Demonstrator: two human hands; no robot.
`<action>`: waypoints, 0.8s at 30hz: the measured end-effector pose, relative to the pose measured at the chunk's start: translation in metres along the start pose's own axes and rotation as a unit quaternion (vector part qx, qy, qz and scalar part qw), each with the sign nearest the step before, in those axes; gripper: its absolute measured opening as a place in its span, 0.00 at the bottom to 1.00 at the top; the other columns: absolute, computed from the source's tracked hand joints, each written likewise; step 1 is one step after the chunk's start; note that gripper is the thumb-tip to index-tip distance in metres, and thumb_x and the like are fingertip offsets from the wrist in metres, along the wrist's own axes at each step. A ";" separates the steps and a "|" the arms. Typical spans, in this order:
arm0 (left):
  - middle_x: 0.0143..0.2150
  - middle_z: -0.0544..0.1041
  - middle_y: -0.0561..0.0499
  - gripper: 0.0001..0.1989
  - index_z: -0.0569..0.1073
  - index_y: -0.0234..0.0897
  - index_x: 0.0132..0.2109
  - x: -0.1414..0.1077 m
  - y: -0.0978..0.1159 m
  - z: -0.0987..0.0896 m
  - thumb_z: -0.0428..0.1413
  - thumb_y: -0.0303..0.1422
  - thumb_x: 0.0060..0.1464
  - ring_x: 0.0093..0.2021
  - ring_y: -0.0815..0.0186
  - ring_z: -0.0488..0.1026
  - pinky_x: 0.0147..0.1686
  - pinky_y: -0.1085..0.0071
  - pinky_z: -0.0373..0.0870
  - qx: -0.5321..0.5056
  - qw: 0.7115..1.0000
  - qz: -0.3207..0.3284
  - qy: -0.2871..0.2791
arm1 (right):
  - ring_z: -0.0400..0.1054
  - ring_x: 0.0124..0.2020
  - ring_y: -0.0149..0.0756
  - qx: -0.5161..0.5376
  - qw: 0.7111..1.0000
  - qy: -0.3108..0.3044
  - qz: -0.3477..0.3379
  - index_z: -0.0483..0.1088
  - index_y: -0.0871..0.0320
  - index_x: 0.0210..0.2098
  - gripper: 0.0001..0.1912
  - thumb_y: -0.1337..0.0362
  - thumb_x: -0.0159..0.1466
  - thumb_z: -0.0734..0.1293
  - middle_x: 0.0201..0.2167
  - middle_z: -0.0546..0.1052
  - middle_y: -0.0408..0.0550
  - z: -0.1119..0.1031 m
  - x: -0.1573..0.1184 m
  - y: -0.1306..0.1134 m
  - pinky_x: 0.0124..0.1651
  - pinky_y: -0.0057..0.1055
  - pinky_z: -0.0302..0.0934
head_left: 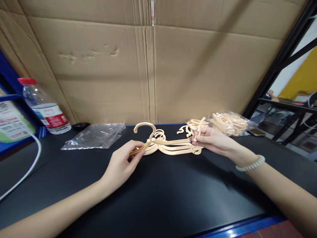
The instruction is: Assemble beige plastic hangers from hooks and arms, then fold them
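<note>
A beige plastic clothes hanger (170, 142) is held up over the black table, its hook pointing upward and to the left. My left hand (125, 158) is closed round the hanger's left arm. At the other end, my right hand (210, 140) pinches a small curved beige piece (201, 127) against the tip of the hanger's right arm; the fingers partly hide the contact. Behind and below lies a stack of similar beige hangers (173, 152). Several loose small beige pieces (182, 129) lie just beyond my right fingertips.
Clear bags of beige pieces (229, 123) lie at the back right beside a phone-like dark object (256, 132). An empty plastic bag (95, 135) and a red-capped water bottle (47, 109) are at the left, near a white cable (33, 168). Cardboard (111, 66) walls off the back.
</note>
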State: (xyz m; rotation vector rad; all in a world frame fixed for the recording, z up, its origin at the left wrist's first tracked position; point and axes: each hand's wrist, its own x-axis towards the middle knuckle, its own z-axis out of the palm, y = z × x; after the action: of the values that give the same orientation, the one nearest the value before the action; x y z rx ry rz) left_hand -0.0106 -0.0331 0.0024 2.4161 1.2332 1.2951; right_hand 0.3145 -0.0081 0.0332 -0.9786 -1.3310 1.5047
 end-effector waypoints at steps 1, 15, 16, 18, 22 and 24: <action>0.35 0.75 0.53 0.05 0.71 0.38 0.40 0.000 0.000 0.000 0.53 0.33 0.61 0.34 0.68 0.72 0.33 0.74 0.69 0.001 1.000 0.001 -0.001 | 0.72 0.36 0.29 0.001 1.000 -0.016 0.010 0.72 0.59 0.28 0.14 0.62 0.49 0.78 0.31 0.76 0.43 0.002 -0.001 0.001 0.44 0.27 0.68; 0.39 0.76 0.52 0.05 0.72 0.38 0.43 -0.002 -0.004 0.002 0.53 0.32 0.61 0.36 0.67 0.74 0.37 0.72 0.74 -0.017 1.000 0.014 -0.016 | 0.73 0.42 0.36 0.037 0.991 -0.111 0.070 0.69 0.60 0.33 0.09 0.63 0.58 0.73 0.40 0.77 0.51 0.003 -0.005 0.002 0.46 0.32 0.68; 0.39 0.76 0.51 0.06 0.72 0.38 0.43 -0.002 -0.004 0.002 0.54 0.33 0.61 0.36 0.67 0.74 0.37 0.72 0.74 -0.019 1.000 0.015 -0.017 | 0.74 0.42 0.36 0.043 0.990 -0.113 0.069 0.69 0.59 0.33 0.09 0.63 0.58 0.73 0.38 0.77 0.50 0.002 -0.005 0.003 0.45 0.31 0.68; 0.39 0.76 0.51 0.06 0.72 0.38 0.44 -0.002 -0.004 0.002 0.53 0.33 0.61 0.36 0.66 0.75 0.37 0.71 0.74 -0.021 0.999 0.016 -0.021 | 0.74 0.41 0.36 0.046 0.990 -0.114 0.067 0.69 0.59 0.33 0.09 0.64 0.58 0.73 0.35 0.77 0.48 0.002 -0.004 0.005 0.44 0.30 0.69; 0.39 0.77 0.51 0.06 0.72 0.38 0.44 -0.002 -0.005 0.001 0.54 0.33 0.61 0.36 0.66 0.75 0.36 0.71 0.74 -0.023 0.999 0.017 -0.021 | 0.75 0.38 0.34 0.035 0.990 -0.116 0.077 0.69 0.60 0.33 0.11 0.63 0.57 0.74 0.32 0.77 0.46 0.004 -0.002 0.007 0.41 0.28 0.69; 0.39 0.76 0.51 0.05 0.72 0.39 0.43 -0.003 -0.005 0.001 0.54 0.32 0.61 0.37 0.66 0.75 0.36 0.71 0.74 -0.022 0.999 0.018 -0.023 | 0.75 0.35 0.33 0.030 0.990 -0.115 0.075 0.69 0.60 0.32 0.12 0.63 0.55 0.75 0.29 0.77 0.45 0.005 -0.001 0.007 0.39 0.26 0.69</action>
State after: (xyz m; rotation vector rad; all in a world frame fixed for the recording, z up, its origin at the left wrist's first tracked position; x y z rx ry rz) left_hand -0.0134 -0.0318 -0.0023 2.4328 1.1437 1.2562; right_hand 0.3091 -0.0113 0.0267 -0.9039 -1.3866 1.8056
